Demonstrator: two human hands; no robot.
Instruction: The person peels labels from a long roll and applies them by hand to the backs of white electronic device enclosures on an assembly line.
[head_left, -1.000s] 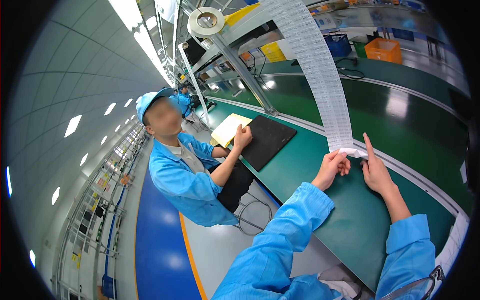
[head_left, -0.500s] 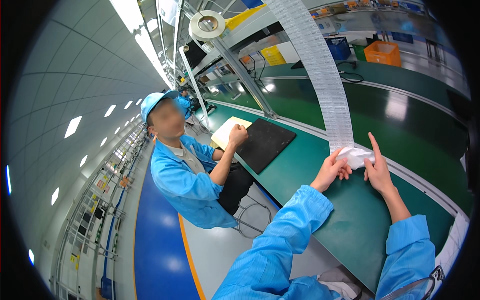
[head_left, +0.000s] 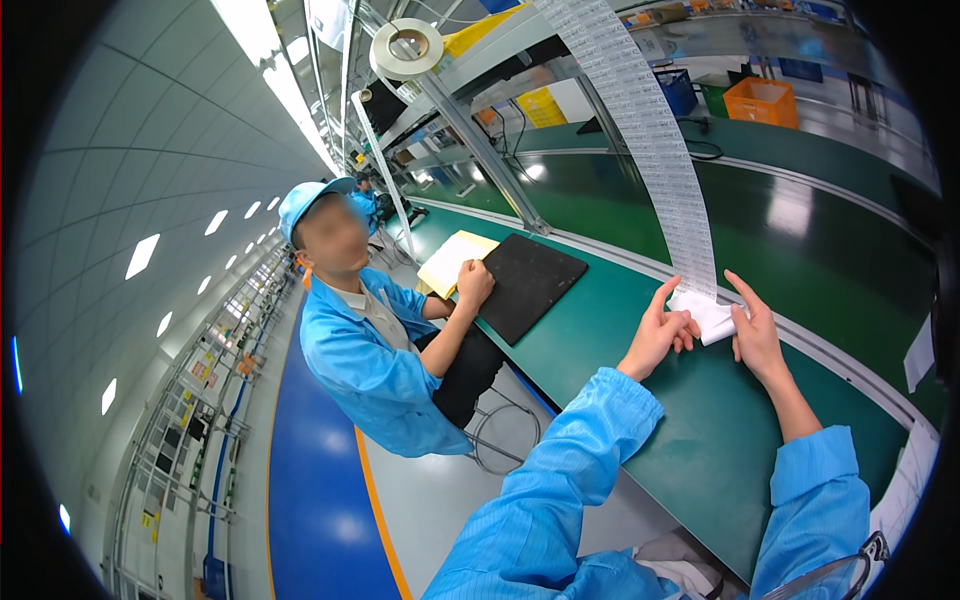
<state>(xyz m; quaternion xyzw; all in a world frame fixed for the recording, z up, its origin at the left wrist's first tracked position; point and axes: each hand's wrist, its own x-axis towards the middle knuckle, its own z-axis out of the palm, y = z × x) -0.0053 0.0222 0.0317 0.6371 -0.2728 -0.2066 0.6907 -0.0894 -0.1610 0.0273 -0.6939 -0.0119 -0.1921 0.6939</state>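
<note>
A long strip of white printed labels [head_left: 668,150] hangs down to my hands over the green bench. At its lower end is a folded piece of white paper [head_left: 712,319]; whether the two are one piece, I cannot tell. My left hand [head_left: 657,336] grips the paper's left edge with thumb and curled fingers, its index finger raised beside the strip. On the right edge, my right hand [head_left: 760,343] pinches the paper with the thumb, its index finger pointing up. Both hands are just above the bench top.
A co-worker [head_left: 365,330] in blue sits to the left, one fist beside a black mat [head_left: 530,288] and a yellow-edged paper stack [head_left: 452,262]. Behind the bench [head_left: 690,440] runs a dark green conveyor [head_left: 800,240]. A tape roll [head_left: 408,48] hangs above; an orange crate [head_left: 760,102] stands beyond.
The white paper has gone from crumpled to flatter, pulled out between my hands. The strip's lower end has shifted slightly right. My left index finger has risen, and the right one has tilted left.
</note>
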